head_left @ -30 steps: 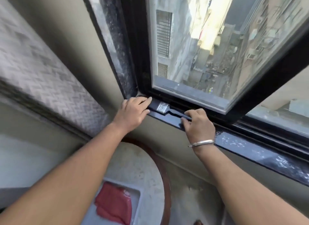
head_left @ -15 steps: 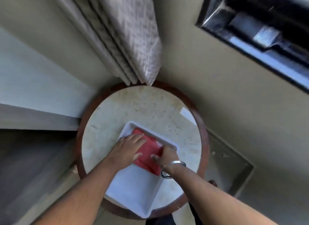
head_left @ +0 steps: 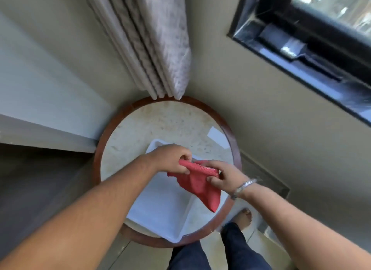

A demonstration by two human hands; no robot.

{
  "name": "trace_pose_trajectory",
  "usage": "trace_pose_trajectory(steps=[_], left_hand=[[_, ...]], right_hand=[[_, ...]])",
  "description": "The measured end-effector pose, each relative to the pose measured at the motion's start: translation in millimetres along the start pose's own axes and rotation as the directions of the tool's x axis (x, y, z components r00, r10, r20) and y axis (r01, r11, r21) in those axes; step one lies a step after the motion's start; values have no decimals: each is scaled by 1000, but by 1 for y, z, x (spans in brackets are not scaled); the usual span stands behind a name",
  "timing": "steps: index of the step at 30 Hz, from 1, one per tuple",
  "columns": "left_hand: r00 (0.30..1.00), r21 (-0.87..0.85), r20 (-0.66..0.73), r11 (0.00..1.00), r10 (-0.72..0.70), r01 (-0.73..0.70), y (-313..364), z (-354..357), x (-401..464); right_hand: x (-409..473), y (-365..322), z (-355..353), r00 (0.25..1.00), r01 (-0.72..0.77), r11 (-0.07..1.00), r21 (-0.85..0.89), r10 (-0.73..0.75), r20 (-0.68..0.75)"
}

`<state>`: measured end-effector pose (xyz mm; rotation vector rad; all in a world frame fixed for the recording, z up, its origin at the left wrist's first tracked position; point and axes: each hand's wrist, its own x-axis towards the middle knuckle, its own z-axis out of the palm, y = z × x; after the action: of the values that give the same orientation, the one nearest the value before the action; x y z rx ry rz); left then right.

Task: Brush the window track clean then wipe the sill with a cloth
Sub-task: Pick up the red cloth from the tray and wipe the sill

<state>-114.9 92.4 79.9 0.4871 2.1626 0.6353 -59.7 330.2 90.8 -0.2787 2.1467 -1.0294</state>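
Both hands hold the red ribbed cloth (head_left: 197, 182) above the shallow white plastic tray (head_left: 160, 213), which sits on the round, wood-rimmed, stone-topped desk (head_left: 152, 125). The left hand (head_left: 170, 159) has its grip clamped on the cloth's upper left edge, fingers curled under and thumb pressing on top. The right hand (head_left: 222, 176), with a silver bangle (head_left: 242, 187) at the wrist, has its grip pinched shut on the upper right edge, fingertips (head_left: 210, 179) folded over the fabric. The cloth is stretched between the two hands, and the rest hangs down in a point over the tray's right rim. Up to the right, well apart from the hands, the black-framed window track (head_left: 313, 54) runs along the dark glossy sill (head_left: 301, 75), with a dark brush (head_left: 295, 48) lying in it, blurred. A pale patterned curtain (head_left: 156, 38) hangs over the desk's far edge.
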Motion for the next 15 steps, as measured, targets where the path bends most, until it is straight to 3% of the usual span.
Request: trace_pose_trajectory(steps=[4, 7, 8, 11, 13, 15], left_hand=[[991, -116, 60, 987, 118, -111, 82, -50, 19], [984, -235, 46, 960, 170, -154, 140, -76, 34], [982, -274, 33, 947, 186, -170, 159, -81, 39], [978, -416, -42, 886, 206, -204, 211, -89, 53], [970, -528, -112, 814, 215, -241, 243, -90, 64], [965, -659, -177, 704, 196, -264, 274, -91, 74]], right_hand=[[-66, -1, -73, 996, -82, 948, -308, 64, -69], [-116, 5, -121, 975, -202, 898, -391, 146, -167], [-135, 7, -134, 963, -235, 911, -338, 171, -210], [-188, 21, -163, 889, -276, 959, 63, 279, -364], [-225, 36, -177, 842, -209, 908, 363, 356, -405], [-261, 51, -188, 789, -82, 776, 625, 434, -435]])
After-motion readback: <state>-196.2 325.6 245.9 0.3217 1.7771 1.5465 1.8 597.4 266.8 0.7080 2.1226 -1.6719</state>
